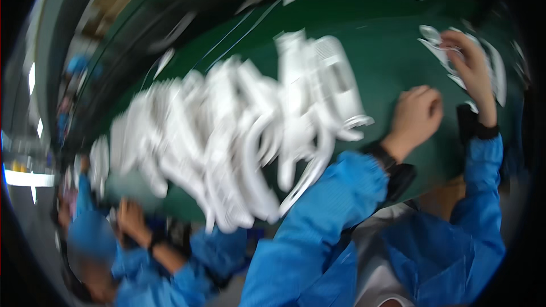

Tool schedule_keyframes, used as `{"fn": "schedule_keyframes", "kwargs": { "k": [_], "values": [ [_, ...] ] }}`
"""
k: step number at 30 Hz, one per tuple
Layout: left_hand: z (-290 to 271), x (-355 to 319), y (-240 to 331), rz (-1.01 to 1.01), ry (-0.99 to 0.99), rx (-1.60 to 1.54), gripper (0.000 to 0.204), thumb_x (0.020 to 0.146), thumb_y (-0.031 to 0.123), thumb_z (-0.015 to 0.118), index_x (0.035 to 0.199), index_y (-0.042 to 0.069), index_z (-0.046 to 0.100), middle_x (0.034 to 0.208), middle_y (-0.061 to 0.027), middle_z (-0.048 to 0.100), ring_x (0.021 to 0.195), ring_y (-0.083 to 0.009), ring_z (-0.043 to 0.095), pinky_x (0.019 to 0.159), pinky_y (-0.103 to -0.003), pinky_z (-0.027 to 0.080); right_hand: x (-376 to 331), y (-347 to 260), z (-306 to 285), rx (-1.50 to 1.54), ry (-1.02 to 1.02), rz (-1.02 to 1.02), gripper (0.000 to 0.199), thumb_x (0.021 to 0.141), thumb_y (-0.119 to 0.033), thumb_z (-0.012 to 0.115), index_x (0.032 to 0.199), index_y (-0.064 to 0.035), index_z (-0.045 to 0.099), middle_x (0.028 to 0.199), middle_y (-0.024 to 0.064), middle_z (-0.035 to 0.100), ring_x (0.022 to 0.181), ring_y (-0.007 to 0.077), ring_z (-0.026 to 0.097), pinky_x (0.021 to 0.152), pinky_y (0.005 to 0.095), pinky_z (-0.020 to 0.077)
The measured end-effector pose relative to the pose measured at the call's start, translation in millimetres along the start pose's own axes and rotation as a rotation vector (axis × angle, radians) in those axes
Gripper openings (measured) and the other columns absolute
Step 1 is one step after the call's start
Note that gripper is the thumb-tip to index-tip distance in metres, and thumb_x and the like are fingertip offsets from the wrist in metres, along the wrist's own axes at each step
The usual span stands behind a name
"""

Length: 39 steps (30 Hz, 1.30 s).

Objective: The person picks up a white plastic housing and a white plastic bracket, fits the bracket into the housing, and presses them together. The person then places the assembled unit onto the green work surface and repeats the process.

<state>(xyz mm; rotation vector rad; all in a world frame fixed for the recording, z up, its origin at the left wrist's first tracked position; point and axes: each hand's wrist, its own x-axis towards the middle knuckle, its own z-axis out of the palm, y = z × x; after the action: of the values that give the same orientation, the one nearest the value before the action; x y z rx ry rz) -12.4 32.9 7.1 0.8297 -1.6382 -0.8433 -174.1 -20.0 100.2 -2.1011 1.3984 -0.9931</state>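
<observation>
My left hand [415, 115] is held in a loose curl over the green work surface, and nothing shows sticking out of it. Farther right, my right hand [471, 62] has its thumb and fingers pinched at a small white plastic part [435, 51] with a rounded end. The picture is blurred there, so the exact grip is hard to see. More curved white pieces [496, 74] lie just beyond that hand. To the left of my left hand stands a long row of curved white plastic parts [227, 136], packed close together.
The green work surface [381, 40] runs across the view under the parts. Thin cables [244, 34] cross it at the far side. At the lower left a co-worker in blue sits close, a hand [132, 216] near the row's left end.
</observation>
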Motion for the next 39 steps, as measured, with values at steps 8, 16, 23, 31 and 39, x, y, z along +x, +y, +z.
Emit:
{"fn": "schedule_keyframes", "kwargs": {
  "k": [8, 16, 23, 31, 39],
  "values": [
    [-29, 1, -15, -0.261, 0.379, -0.205, 0.020, 0.081, -0.002, 0.054, 0.099, 0.002, 0.047, 0.089, -0.0123, 0.047, 0.068, -0.0202, 0.050, 0.061, -0.031, 0.042, 11, 43, 110, 0.505, -0.307, 0.146, 0.029, 0.085, -0.022, 0.063, 0.103, -0.0010, 0.057, 0.091, 0.0010, 0.056, 0.086, 0.0079, 0.054, 0.075, 0.0218, 0.0428],
    [16, 7, -27, -0.187, 0.358, -0.219, 0.018, 0.075, -0.006, 0.049, 0.091, 0.001, 0.044, 0.082, -0.0159, 0.044, 0.073, -0.0325, 0.047, 0.062, -0.042, 0.038, -6, 83, 99, 0.521, -0.188, 0.214, 0.022, 0.083, -0.003, 0.049, 0.105, -0.0021, 0.053, 0.083, -0.0031, 0.046, 0.071, 0.0033, 0.043, 0.060, 0.0172, 0.0327],
    [9, 2, -11, -0.143, 0.262, -0.115, 0.027, 0.075, -0.006, 0.050, 0.100, -0.003, 0.040, 0.091, -0.0207, 0.048, 0.082, -0.0389, 0.050, 0.067, -0.045, 0.041, -7, 62, 92, 0.536, -0.243, 0.282, 0.018, 0.084, -0.001, 0.049, 0.102, -0.0038, 0.053, 0.075, -0.0056, 0.042, 0.064, 0.0010, 0.038, 0.054, 0.0159, 0.0284],
    [15, -3, -10, -0.181, 0.213, -0.040, 0.057, 0.073, -0.005, 0.052, 0.126, -0.011, 0.031, 0.100, -0.0248, 0.049, 0.091, -0.0426, 0.050, 0.078, -0.048, 0.041, -5, 60, 86, 0.523, -0.279, 0.306, 0.014, 0.086, -0.004, 0.051, 0.100, -0.0046, 0.053, 0.074, -0.0061, 0.042, 0.064, 0.0006, 0.037, 0.053, 0.0162, 0.0274],
    [19, -4, -14, -0.123, 0.231, 0.006, 0.051, 0.072, -0.006, 0.052, 0.120, -0.009, 0.034, 0.100, -0.0254, 0.049, 0.093, -0.0436, 0.049, 0.080, -0.050, 0.040, -6, 56, 89, 0.525, -0.267, 0.329, 0.011, 0.086, -0.005, 0.052, 0.097, -0.0051, 0.053, 0.074, -0.0062, 0.041, 0.065, 0.0012, 0.038, 0.056, 0.0170, 0.0282]
  ]
}}
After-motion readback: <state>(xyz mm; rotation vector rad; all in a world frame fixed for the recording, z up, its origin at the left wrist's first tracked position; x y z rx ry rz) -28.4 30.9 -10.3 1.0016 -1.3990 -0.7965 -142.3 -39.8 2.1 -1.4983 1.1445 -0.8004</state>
